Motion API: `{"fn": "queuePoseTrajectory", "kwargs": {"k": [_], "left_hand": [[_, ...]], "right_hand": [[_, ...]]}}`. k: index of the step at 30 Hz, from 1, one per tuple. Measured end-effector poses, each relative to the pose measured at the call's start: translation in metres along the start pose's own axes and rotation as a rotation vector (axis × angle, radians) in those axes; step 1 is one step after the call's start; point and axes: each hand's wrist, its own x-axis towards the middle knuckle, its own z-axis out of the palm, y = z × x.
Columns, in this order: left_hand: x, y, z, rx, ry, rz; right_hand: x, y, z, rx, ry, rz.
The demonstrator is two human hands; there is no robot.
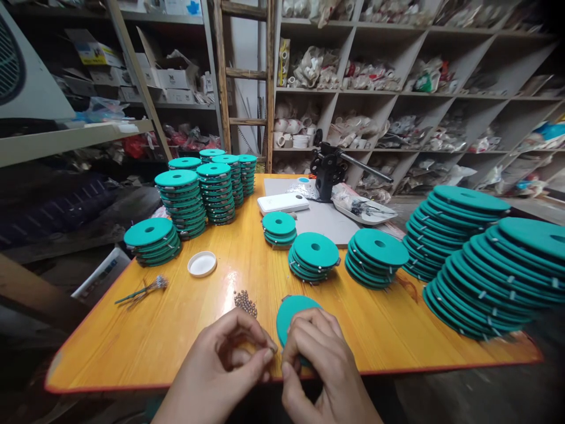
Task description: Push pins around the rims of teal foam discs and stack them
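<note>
The tabletop (pixel 229 253) is orange-yellow wood with visible grain, varnished to a gloss that throws back bright light. The green discs (pixel 316 249) look matt and smooth-faced, perhaps foam or soft plastic, though the view does not settle which. The small beads (pixel 245 302) have a dark, shiny, metallic look. The round lid (pixel 202 264) is smooth white plastic by its look, as is the slightly glossy white case (pixel 283 204). The hand press (pixel 329 171) is black metal with a bare, shinier metal lever (pixel 366 166). The ladder (pixel 246 73) is dull, rough wood; clear plastic bags (pixel 313 65) look crinkled and glossy.
</note>
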Motion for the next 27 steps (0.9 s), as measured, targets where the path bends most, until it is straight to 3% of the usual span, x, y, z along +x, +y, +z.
{"fn": "queuePoseTrajectory", "kwargs": {"k": [17,22,27], "left_hand": [[-0.001,0.000,-0.001,0.038,-0.020,0.014],[0.001,0.002,0.001,0.179,-0.004,0.019],[-0.004,-0.012,0.001,0.306,0.002,0.160]], "right_hand": [[0.000,0.000,-0.002,-0.012,-0.003,-0.007],[0.001,0.001,-0.002,0.007,0.040,-0.021],[-0.003,0.007,0.005,-0.028,0.044,-0.015]]}}
